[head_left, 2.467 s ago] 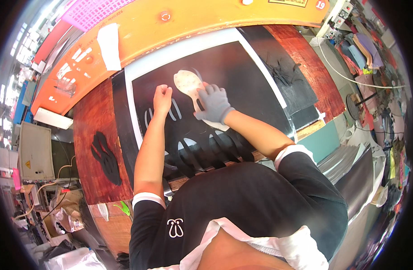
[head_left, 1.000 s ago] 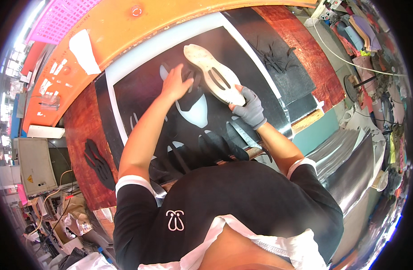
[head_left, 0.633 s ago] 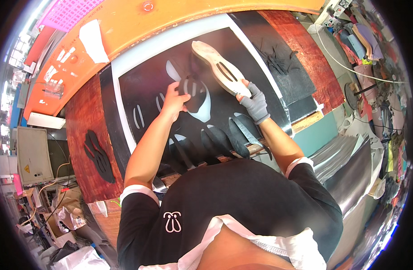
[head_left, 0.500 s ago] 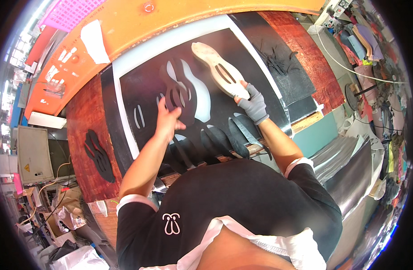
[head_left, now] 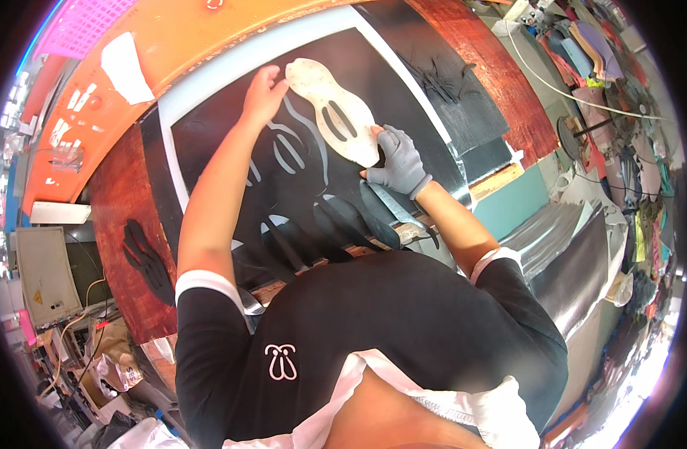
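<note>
A pale, sole-shaped template (head_left: pixel 334 112) with two slots lies on a black sheet (head_left: pixel 403 82) spread over a white-edged board (head_left: pixel 167 161). My right hand (head_left: pixel 400 161), in a grey glove, grips the template's near end. My bare left hand (head_left: pixel 262 96) touches its far end with the fingertips. The black sheet shows several sole-shaped cut-outs (head_left: pixel 291 146) between my arms.
An orange bench surface (head_left: pixel 179 34) runs along the far side with a white paper (head_left: pixel 126 67) on it. Black cut pieces (head_left: pixel 145 258) lie on the red-brown wood at left, more black scraps (head_left: pixel 440 78) at right. Cluttered shelves and cables stand at the right edge.
My left hand has come from the lower left of the sheet up to the far end of the template. The template has shifted left and lies flatter on the sheet.
</note>
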Demonstrator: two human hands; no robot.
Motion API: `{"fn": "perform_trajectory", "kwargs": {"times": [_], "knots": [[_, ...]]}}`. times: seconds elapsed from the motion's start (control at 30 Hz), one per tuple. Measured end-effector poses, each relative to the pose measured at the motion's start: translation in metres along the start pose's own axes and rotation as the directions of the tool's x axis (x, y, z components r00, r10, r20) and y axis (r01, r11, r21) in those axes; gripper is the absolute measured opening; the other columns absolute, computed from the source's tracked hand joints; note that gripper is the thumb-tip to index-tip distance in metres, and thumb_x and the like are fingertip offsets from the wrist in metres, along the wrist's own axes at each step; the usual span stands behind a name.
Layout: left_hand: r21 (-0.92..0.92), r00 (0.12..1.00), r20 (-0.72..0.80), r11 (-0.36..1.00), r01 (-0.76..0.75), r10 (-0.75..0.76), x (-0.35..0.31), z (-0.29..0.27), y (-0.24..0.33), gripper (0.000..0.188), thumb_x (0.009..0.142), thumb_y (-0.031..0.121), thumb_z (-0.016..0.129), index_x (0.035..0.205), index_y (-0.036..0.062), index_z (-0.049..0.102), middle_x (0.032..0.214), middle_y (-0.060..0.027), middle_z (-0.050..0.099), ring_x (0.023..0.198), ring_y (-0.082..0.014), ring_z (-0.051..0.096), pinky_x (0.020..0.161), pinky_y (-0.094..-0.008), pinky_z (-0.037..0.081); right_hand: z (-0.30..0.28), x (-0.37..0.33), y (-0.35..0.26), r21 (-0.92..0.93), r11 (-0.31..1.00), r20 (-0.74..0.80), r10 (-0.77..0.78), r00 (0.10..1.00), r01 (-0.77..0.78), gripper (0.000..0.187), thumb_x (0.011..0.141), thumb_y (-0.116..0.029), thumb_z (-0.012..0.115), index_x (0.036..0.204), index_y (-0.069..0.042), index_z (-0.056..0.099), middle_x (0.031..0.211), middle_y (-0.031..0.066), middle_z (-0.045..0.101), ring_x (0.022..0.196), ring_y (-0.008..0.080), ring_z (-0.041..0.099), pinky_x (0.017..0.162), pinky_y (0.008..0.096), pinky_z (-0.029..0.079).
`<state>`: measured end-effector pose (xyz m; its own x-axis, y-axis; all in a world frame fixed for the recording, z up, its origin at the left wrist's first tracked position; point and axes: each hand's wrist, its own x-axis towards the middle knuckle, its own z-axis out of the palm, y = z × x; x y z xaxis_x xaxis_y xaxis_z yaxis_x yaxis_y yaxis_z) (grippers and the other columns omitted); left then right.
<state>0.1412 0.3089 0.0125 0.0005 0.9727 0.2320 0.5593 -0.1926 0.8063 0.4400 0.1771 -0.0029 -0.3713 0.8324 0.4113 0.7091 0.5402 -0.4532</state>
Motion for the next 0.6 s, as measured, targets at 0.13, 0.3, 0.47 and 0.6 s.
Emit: {"fn": "perform_trajectory", "kwargs": {"times": [0.13, 0.3, 0.47, 0.6], "knots": [[0.138, 0.994, -0.065, 0.985, 0.099, -0.090, 0.041, 0.029, -0.033, 0.057, 0.085, 0.027, 0.061, 0.132, 0.0010, 0.042, 0.129, -0.0184, 0.052, 0.122, -0.0268, 0.048, 0.102, -0.0348, 0.037, -0.002, -0.002, 0.001, -0.006, 0.997, -0.001, 0.074, 0.997, -0.074, 0.084, 0.054, -0.037, 0.081, 0.123, 0.000, 0.050, 0.119, 0.0233, 0.053, 0.113, 0.0390, 0.049, 0.098, 0.0440, 0.039], [-0.244, 0.965, 0.070, 0.934, 0.262, -0.252, 0.046, 0.035, -0.040, 0.057, 0.087, 0.027, 0.058, 0.133, -0.0009, 0.041, 0.130, -0.0171, 0.052, 0.124, -0.0242, 0.046, 0.104, -0.0327, 0.034, 0.005, 0.002, 0.004, -0.031, 0.999, -0.038, 0.044, 0.998, -0.045, 0.081, 0.051, -0.032, 0.082, 0.118, 0.001, 0.051, 0.117, 0.0238, 0.054, 0.106, 0.0378, 0.052, 0.094, 0.0439, 0.041], [-0.434, 0.958, 0.140, 0.854, 0.287, -0.251, 0.039, 0.023, -0.033, 0.053, 0.087, 0.022, 0.057, 0.133, -0.0004, 0.043, 0.129, -0.0141, 0.053, 0.123, -0.0210, 0.046, 0.104, -0.0303, 0.032, 0.010, 0.003, 0.006, 0.047, 0.999, -0.080, 0.029, 0.996, -0.026, 0.083, 0.047, -0.024, 0.081, 0.121, 0.002, 0.052, 0.117, 0.0222, 0.055, 0.104, 0.0370, 0.053, 0.094, 0.0416, 0.040], [-0.368, 0.948, 0.209, 0.879, 0.305, -0.241, 0.044, 0.022, -0.044, 0.052, 0.090, 0.025, 0.052, 0.135, 0.0013, 0.041, 0.133, -0.0150, 0.049, 0.128, -0.0218, 0.040, 0.108, -0.0323, 0.025, 0.012, 0.004, 0.004, 0.039, 0.999, -0.125, -0.033, 0.992, 0.039, 0.080, 0.049, -0.022, 0.078, 0.119, 0.005, 0.051, 0.113, 0.0223, 0.057, 0.102, 0.0374, 0.054, 0.092, 0.0423, 0.042]]}}
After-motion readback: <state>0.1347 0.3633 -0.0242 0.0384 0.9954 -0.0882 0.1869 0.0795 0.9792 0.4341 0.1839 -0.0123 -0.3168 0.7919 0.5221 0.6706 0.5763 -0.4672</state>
